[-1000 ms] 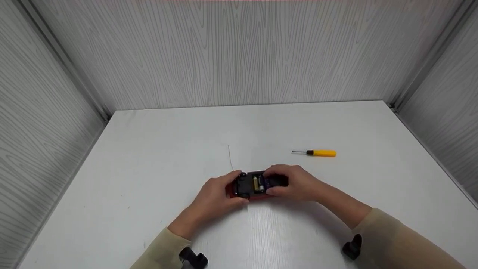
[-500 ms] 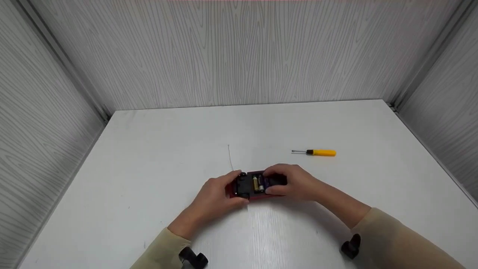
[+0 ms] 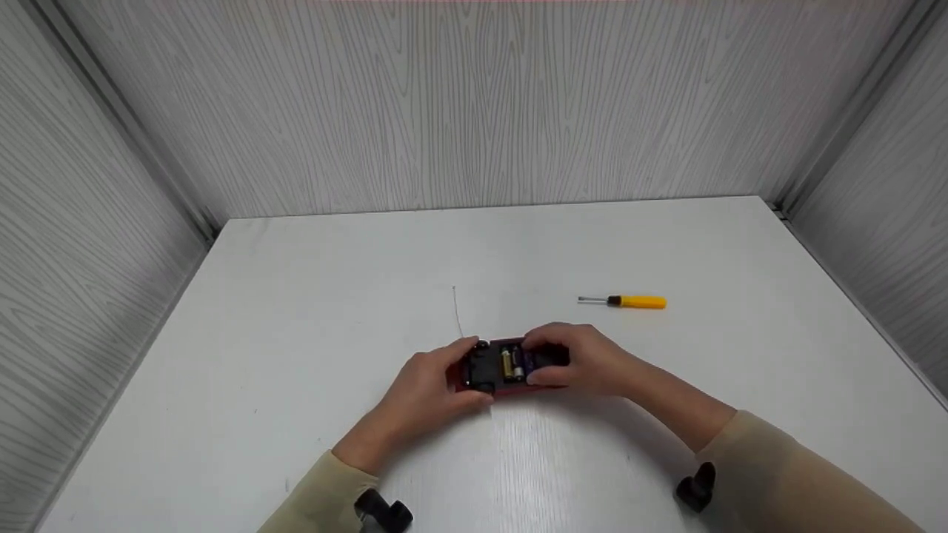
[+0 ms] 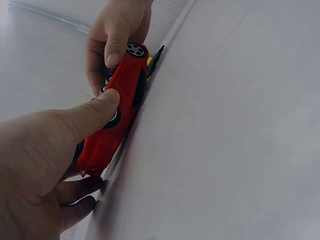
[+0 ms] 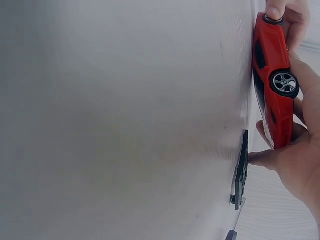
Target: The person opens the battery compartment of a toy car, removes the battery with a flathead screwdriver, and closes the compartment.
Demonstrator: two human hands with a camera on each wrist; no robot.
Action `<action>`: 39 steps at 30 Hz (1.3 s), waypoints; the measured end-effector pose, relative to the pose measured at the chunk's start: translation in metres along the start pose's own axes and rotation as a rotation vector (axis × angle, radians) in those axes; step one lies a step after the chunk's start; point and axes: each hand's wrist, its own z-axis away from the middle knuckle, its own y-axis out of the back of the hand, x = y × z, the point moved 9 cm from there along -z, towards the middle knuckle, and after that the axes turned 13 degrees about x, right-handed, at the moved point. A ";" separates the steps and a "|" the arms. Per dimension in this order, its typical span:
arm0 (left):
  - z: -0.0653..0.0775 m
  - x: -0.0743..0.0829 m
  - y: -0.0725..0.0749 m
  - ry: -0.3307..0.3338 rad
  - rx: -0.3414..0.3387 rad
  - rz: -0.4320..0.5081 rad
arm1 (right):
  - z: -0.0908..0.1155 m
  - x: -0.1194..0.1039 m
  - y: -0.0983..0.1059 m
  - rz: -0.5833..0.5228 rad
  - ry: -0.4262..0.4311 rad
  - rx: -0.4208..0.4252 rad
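Observation:
A red toy car point(image 3: 485, 364) lies wheels-up on the white table, its black underside and battery compartment facing upward. Around its left end, my left hand point(image 3: 426, 389) grips with thumb and fingers on opposite sides. A gold-and-dark battery point(image 3: 507, 364) and another battery point(image 3: 518, 363) show in the compartment. My right hand point(image 3: 585, 363) pinches a dark blue battery point(image 3: 529, 360) at the compartment's right side, thumb and forefinger at its two ends. The right wrist view shows the car's red side point(image 5: 275, 47) and, near the right fingers, a flat black plastic piece point(image 5: 241, 170).
A screwdriver point(image 3: 633, 302) with a yellow handle lies behind and to the right of the car. From the car's far left side a thin pale wire point(image 3: 457, 311) stretches away. White panels point(image 3: 474, 104) stand around the table's back and sides.
Almost nothing differs. The right hand shifts very slightly at the battery compartment, while the left hand and the car stay in place.

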 end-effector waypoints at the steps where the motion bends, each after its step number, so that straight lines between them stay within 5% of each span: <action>1: 0.000 0.000 0.000 -0.001 0.000 0.000 | 0.000 0.000 0.000 -0.005 0.005 0.000; 39: 0.001 0.001 0.000 0.004 0.000 -0.008 | 0.001 -0.002 0.007 -0.149 -0.032 0.044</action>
